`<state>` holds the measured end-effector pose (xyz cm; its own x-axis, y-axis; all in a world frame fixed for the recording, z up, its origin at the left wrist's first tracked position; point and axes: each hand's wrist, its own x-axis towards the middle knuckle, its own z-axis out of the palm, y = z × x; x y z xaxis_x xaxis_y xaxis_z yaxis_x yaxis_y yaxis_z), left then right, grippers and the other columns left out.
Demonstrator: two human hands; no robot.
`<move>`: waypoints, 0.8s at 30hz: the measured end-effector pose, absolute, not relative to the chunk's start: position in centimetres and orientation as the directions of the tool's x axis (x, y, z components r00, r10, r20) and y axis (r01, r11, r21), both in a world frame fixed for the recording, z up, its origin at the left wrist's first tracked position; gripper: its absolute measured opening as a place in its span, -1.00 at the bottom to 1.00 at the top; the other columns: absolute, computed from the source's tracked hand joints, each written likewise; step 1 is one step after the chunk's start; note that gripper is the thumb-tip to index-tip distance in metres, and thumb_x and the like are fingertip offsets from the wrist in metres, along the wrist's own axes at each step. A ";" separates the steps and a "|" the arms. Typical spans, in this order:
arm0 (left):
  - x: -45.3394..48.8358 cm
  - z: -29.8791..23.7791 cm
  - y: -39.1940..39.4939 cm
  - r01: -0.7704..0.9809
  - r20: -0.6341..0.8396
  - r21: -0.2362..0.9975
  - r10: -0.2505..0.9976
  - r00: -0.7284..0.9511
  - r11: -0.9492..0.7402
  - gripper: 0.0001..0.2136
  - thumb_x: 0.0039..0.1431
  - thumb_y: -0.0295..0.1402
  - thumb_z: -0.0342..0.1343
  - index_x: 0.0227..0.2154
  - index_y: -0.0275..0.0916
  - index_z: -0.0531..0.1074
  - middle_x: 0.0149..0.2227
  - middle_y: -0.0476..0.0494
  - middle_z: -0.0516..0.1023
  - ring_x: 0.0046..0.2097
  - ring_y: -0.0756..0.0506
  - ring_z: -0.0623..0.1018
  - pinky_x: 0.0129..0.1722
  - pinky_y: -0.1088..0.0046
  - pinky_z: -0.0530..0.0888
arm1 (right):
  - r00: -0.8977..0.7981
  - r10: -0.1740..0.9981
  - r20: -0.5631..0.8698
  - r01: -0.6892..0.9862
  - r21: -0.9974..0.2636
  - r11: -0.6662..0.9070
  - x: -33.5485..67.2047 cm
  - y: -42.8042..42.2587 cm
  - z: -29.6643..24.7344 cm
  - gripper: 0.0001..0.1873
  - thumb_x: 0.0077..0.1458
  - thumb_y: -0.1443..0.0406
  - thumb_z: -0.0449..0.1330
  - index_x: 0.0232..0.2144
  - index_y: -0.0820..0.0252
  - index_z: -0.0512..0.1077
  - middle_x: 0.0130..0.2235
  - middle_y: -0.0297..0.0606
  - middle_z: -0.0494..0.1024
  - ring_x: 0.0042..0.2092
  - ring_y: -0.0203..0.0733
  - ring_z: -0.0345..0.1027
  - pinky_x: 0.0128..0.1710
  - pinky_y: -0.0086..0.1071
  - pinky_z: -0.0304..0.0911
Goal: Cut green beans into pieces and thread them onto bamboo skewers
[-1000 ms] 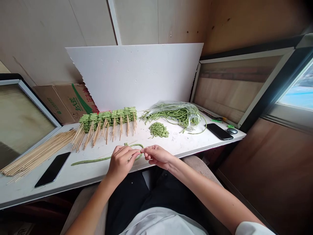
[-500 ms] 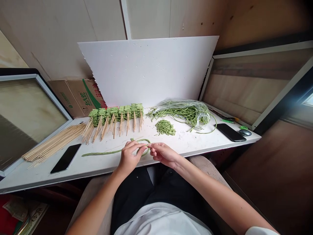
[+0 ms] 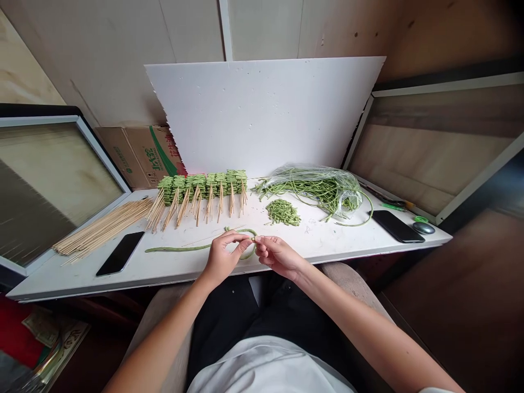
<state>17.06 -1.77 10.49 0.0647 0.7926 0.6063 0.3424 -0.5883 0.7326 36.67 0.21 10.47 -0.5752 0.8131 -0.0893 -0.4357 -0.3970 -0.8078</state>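
Long bean (image 3: 176, 249) lying just in front of skewered bean row (image 3: 202, 188), curling into loop; left hand (image 3: 223, 256) curled, pinching loop; right hand (image 3: 278, 256) pinching bean between thumb and forefinger; looping underway, next move seemingly needing steady tension.

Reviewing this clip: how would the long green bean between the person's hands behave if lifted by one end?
The long bean looks floppy, not stiff: it bends into a loop between the left hand and right hand, so it would probably droop. It looks thin and light. It might roll slightly on the white tabletop, though its curve should limit that.
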 end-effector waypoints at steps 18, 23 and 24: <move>16.3 9.6 -0.6 0.007 0.375 0.926 0.923 0.088 -0.377 -0.68 0.14 -0.10 0.44 -0.36 -0.32 0.68 -0.38 -0.20 0.65 -0.36 -0.08 0.62 -0.27 0.39 0.58 | -0.491 0.871 -0.012 -0.549 -0.772 -0.320 37.3 1.4 10.5 -0.57 -0.02 0.06 0.56 -0.36 0.19 0.47 -0.49 -0.48 0.24 -0.46 -0.41 0.01 -0.55 -0.52 -0.16; 16.1 9.1 -0.1 -0.008 0.320 0.947 0.946 0.041 -0.320 -0.65 0.10 -0.09 0.46 -0.27 -0.32 0.72 -0.30 -0.25 0.70 -0.38 -0.08 0.62 -0.26 0.36 0.61 | -0.120 0.974 0.190 -0.026 -0.982 0.188 41.9 6.3 10.0 -0.54 0.01 -0.08 0.45 -0.31 0.19 0.62 -0.47 -0.29 0.52 -0.45 -0.28 0.26 -0.45 -0.39 0.13; 16.1 9.2 0.0 0.001 0.313 0.950 0.950 0.026 -0.313 -0.65 0.10 -0.09 0.46 -0.26 -0.32 0.73 -0.26 -0.27 0.71 -0.38 -0.08 0.62 -0.26 0.35 0.62 | -0.053 0.960 0.273 0.144 -0.950 0.278 43.1 7.5 9.8 -0.54 0.03 -0.07 0.43 -0.31 0.21 0.64 -0.44 -0.22 0.58 -0.41 -0.21 0.35 -0.40 -0.34 0.20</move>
<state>16.10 -0.02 9.15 0.0259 0.9496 0.3125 0.0005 -0.3126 0.9499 43.09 7.47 9.80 -0.0532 0.9604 0.2735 0.1435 0.2784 -0.9497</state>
